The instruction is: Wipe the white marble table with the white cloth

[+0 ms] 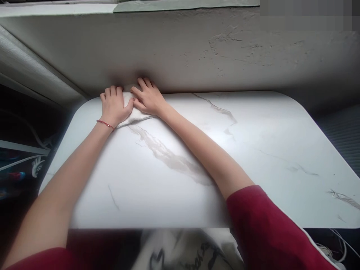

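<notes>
A folded white cloth (137, 114) lies on the marble-patterned white tabletop (168, 202), close to its far left corner. My left hand (114, 105) rests palm down on the cloth's left side, fingers reaching the table's far edge and thumb out to the right. A thin red string bracelet circles that wrist. On the cloth's right side lies my right hand (149, 97), its fingers spread and the longer ones reaching toward the wall. The two hands nearly meet over the cloth. Both press on it rather than wrap round it; what lies under the palms is hidden.
A grey wall (182, 48) with peeling patches rises right behind the table's far edge. At left, a pale ledge (42, 60) slants toward the corner, above dark space with a white rack (22, 146). White cables (341, 243) hang below the table at the lower right.
</notes>
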Motion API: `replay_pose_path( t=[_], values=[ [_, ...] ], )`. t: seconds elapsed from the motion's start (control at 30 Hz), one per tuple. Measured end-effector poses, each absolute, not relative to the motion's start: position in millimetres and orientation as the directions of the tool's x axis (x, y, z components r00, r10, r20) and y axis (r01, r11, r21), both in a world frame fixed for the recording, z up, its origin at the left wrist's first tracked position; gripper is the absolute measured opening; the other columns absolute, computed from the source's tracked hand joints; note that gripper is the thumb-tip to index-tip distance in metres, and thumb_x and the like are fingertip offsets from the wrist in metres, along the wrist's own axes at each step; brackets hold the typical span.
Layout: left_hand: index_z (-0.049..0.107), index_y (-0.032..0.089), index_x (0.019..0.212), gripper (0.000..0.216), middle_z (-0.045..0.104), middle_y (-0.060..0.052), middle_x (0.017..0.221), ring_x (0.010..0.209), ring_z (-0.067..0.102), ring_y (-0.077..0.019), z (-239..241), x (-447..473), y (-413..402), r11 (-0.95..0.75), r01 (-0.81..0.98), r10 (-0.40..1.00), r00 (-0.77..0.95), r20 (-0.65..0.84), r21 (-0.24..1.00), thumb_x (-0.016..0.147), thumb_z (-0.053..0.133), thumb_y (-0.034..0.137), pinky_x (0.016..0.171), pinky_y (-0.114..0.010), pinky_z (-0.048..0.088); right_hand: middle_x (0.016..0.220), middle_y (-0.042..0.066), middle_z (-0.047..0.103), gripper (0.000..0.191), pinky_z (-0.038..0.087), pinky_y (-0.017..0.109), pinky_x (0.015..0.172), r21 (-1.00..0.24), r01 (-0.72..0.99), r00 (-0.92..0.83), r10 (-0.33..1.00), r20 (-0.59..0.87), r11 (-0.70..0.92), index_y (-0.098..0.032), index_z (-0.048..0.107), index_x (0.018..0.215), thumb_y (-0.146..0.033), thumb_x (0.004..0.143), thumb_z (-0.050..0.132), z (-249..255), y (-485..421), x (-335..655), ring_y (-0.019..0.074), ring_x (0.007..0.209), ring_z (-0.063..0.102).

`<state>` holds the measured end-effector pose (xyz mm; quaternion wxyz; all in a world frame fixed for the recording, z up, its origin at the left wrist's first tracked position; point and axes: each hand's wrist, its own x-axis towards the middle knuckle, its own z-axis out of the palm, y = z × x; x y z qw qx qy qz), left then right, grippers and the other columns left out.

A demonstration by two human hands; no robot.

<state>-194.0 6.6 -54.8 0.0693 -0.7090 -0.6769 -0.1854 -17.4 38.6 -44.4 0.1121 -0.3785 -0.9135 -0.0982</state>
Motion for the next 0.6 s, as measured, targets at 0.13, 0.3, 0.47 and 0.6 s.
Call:
replay_pose_path(
  t=[0.13, 0.3, 0.47, 0.6],
  values=[
    [0.056, 0.012, 0.135, 0.065, 0.056, -0.025, 0.141, 0.134, 0.047, -0.0458, -56, -193, 6, -0.069, 0.990, 0.929, 0.019, 0.370, 0.124, 0.094, 0.037, 0.058, 0.108, -0.062, 0.034, 0.155, 0.020, 0.039, 0.056, 0.036, 0.051, 0.109, 0.062, 0.734, -0.662, 0.693, 0.286, 0.676, -0.012, 0.045, 0.148, -0.033, 0.107, 0.014, -45, 33, -17, 0.0345, 0.137, 0.042],
    [0.053, 0.009, 0.141, 0.068, 0.054, -0.027, 0.143, 0.134, 0.047, -0.0458, -51, -188, -10, -0.097, 0.991, 0.935, 0.059, 0.350, 0.092, 0.093, 0.038, 0.054, 0.108, -0.061, 0.036, 0.152, 0.022, 0.044, 0.053, 0.035, 0.048, 0.107, 0.034, 0.779, -0.609, 0.742, 0.280, 0.626, -0.012, 0.047, 0.146, -0.029, 0.106, 0.018, -43, 2, -12, 0.0347, 0.135, 0.043],
    [0.050, 0.002, 0.144, 0.072, 0.052, -0.029, 0.143, 0.133, 0.047, -0.0458, -44, -167, -58, -0.164, 0.986, 0.942, 0.147, 0.302, 0.032, 0.092, 0.039, 0.050, 0.109, -0.058, 0.038, 0.148, 0.027, 0.046, 0.052, 0.034, 0.049, 0.104, -0.006, 0.755, -0.626, 0.724, 0.291, 0.655, -0.006, 0.048, 0.145, -0.028, 0.106, 0.021, -47, -45, 9, 0.0370, 0.132, 0.044],
    [0.047, 0.001, 0.146, 0.070, 0.058, -0.028, 0.134, 0.124, 0.052, -0.0438, -41, -135, -124, -0.233, 0.972, 0.927, 0.227, 0.299, -0.018, 0.094, 0.040, 0.048, 0.104, -0.056, 0.041, 0.142, 0.028, 0.051, 0.050, 0.037, 0.049, 0.099, -0.012, 0.702, -0.680, 0.675, 0.287, 0.712, -0.005, 0.051, 0.142, -0.030, 0.105, 0.028, -47, -97, 46, 0.0383, 0.127, 0.046]
  ],
)
